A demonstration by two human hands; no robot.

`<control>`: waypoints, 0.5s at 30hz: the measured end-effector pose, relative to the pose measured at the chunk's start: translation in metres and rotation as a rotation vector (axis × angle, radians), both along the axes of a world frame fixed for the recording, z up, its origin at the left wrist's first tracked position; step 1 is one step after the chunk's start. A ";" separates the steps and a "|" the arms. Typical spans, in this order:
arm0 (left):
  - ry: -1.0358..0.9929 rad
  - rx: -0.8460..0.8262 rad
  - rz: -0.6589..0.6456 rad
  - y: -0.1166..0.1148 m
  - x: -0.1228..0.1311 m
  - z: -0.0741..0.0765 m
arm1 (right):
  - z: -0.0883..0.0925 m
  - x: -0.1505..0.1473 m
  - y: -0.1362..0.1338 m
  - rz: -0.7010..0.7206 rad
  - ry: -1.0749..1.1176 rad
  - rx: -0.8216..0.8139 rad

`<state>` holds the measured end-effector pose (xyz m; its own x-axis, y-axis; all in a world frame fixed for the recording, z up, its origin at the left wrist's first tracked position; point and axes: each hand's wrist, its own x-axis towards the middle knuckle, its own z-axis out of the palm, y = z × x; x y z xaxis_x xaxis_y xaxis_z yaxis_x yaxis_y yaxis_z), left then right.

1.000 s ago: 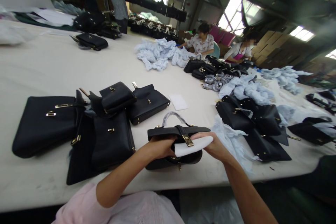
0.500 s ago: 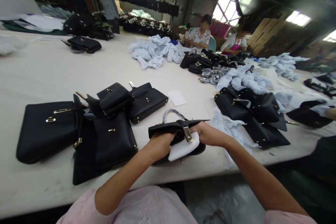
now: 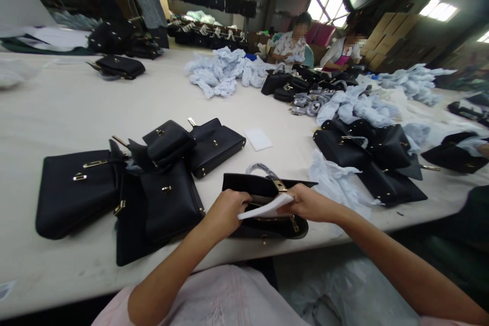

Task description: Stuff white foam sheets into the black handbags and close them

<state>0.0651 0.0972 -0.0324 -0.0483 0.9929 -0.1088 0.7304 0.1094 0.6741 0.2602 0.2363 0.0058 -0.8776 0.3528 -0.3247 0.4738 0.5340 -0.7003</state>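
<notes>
An open black handbag (image 3: 248,230) stands at the table's near edge in front of me. Its flap is lifted back, with a gold clasp (image 3: 280,185) on its strap and a grey-wrapped handle (image 3: 260,168) behind. A bent white foam sheet (image 3: 263,209) spans the bag's mouth between my hands. My left hand (image 3: 229,210) is closed at the sheet's left end, its fingertips partly hidden in the opening. At the other end, my right hand (image 3: 310,204) pinches the sheet beside the clasp. A zipper pull (image 3: 294,223) hangs at the bag's right side.
Several black handbags (image 3: 171,198) lie to my left, and more (image 3: 344,150) are piled at right. A white card (image 3: 259,139) lies beyond my bag. Crumpled pale-blue paper (image 3: 332,178) is near my right arm. Two people (image 3: 292,48) sit across the table.
The white foam sheet has turned from facing me to nearly edge-on. My left hand has risen partly out of the bag, and the bag's mouth shows wider, with its flap tipped back.
</notes>
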 end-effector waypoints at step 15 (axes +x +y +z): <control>-0.136 0.195 0.045 -0.013 -0.009 -0.011 | 0.012 -0.006 -0.055 0.278 0.066 0.499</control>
